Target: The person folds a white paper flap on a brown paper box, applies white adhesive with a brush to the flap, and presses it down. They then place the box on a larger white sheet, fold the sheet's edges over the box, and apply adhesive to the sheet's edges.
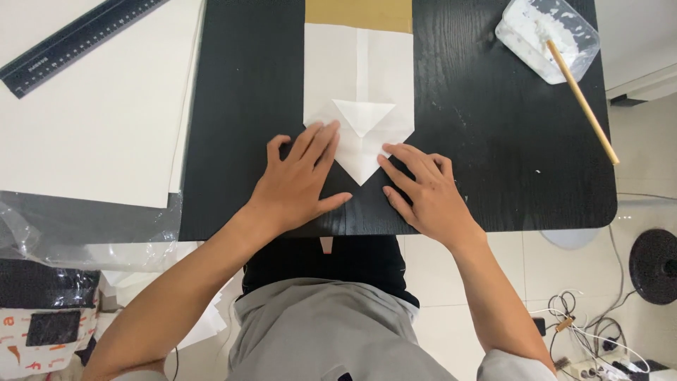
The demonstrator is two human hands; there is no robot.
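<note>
A folded white paper (358, 77) lies on the black table (240, 127), its near end creased into a point with a small triangular flap on top. A tan paper strip (358, 14) shows beyond its far end. My left hand (300, 180) lies flat with fingertips pressing the paper's left slanted fold. My right hand (423, 190) rests flat on the table, fingertips touching the right slanted edge near the tip. Neither hand grips anything.
Large white sheets (92, 120) with a black ruler (70, 42) lie at the left. A clear plastic tub of white paste (539, 35) with a wooden stick (585, 106) sits at the back right. Cables (592, 331) and a round black base (652, 264) are on the floor.
</note>
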